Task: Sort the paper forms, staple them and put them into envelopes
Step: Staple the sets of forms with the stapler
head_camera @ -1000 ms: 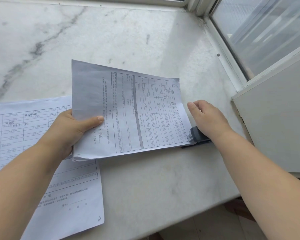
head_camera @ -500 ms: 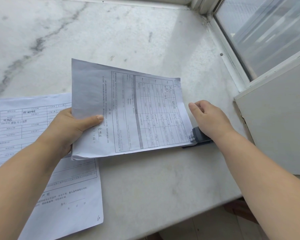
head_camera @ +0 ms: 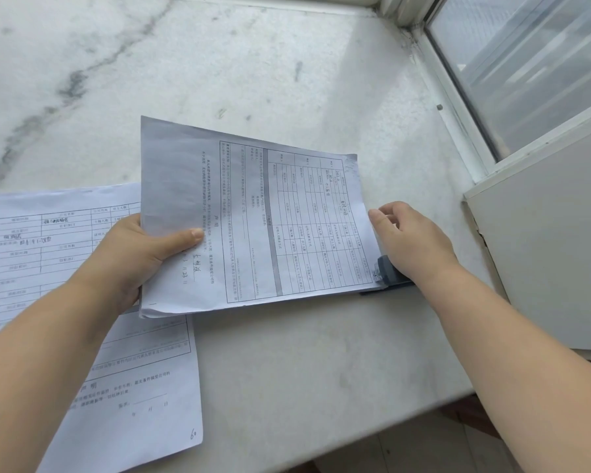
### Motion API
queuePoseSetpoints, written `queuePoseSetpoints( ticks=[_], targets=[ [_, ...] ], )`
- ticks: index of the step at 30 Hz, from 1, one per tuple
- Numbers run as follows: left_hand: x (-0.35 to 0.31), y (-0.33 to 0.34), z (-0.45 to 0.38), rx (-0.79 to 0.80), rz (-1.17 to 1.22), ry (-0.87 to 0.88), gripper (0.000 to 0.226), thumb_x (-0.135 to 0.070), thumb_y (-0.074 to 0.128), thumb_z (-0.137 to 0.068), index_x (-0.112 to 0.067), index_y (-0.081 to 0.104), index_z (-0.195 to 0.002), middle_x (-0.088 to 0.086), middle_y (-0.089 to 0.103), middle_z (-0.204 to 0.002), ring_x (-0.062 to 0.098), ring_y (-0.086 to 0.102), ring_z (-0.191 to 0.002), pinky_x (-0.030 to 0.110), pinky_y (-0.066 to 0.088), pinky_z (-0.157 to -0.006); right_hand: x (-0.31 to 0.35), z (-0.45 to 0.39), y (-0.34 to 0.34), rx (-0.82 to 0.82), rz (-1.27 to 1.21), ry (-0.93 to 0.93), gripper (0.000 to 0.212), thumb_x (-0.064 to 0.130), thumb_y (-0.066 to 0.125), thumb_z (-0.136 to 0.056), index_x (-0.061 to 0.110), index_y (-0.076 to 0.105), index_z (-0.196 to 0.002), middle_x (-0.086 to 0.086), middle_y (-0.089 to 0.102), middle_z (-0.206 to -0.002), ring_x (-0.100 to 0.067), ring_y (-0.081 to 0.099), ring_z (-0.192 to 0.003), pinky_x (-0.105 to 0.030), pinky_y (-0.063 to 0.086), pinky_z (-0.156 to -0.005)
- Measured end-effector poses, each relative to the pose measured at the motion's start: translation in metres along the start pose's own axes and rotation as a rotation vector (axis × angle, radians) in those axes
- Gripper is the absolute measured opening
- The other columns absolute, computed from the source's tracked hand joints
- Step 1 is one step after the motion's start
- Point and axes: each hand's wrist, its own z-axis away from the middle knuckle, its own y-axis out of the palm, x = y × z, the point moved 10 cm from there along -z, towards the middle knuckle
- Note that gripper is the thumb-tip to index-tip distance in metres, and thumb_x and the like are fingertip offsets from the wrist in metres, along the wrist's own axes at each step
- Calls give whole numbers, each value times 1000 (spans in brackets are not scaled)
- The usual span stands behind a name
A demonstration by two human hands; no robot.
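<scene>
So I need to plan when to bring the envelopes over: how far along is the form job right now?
Done: one set of forms is gathered, held by the left hand. In hand: its near right corner sits in the stapler, with the right hand on top; whether a staple is in cannot be told. Left: more forms lie loose on the marble ledge, and no envelope is in view.
</scene>
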Motion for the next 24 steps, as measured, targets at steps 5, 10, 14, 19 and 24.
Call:
queuePoseSetpoints(
  ticks=[5, 10, 14, 19, 24],
  targets=[
    [3, 0, -1, 0, -5, -21, 30, -8, 75, -69, -12, 69, -98, 6, 76, -86, 23, 73, -72, 33, 59, -57, 4, 3, 0, -25, 52, -12, 47, 49, 36, -100, 24, 48, -137, 2, 54, -138, -23, 52, -123, -35, 38, -92],
    [5, -1, 1, -6, -47, -54, 58, -18, 91, -48, -10, 70, -101, 10, 75, -90, 29, 73, -79, 38, 60, -61, 8, 1, 6, -19, 179, -28, 46, 45, 35, -100, 25, 45, -140, -2, 52, -138, -26, 49, -124, -40, 37, -95],
    [1, -3, 4, -35, -85, -63, 85, -45, 94, -19, -13, 71, -94, 8, 75, -87, 30, 73, -79, 40, 59, -66, 6, -2, 12, -12, 230, -5, 43, 42, 37, -99, 28, 42, -140, 0, 47, -140, -25, 48, -123, -40, 36, -96],
    [5, -4, 4, -60, -74, -105, 102, -56, 91, -6, -9, 72, -94, 12, 75, -86, 34, 72, -75, 46, 55, -77, 9, -4, 14, -182, 240, -53, 29, 28, 46, -93, 21, 61, -116, -2, 61, -117, -29, 60, -96, -41, 41, -82],
    [2, 0, 4, -74, -94, -123, 56, -18, 92, -45, -5, 70, -95, 16, 74, -87, 33, 72, -71, 43, 57, -70, 11, 4, 9, -232, 139, -88, 40, 42, 36, -86, 17, 65, -101, -2, 66, -99, -29, 62, -77, -38, 45, -70]
  ],
)
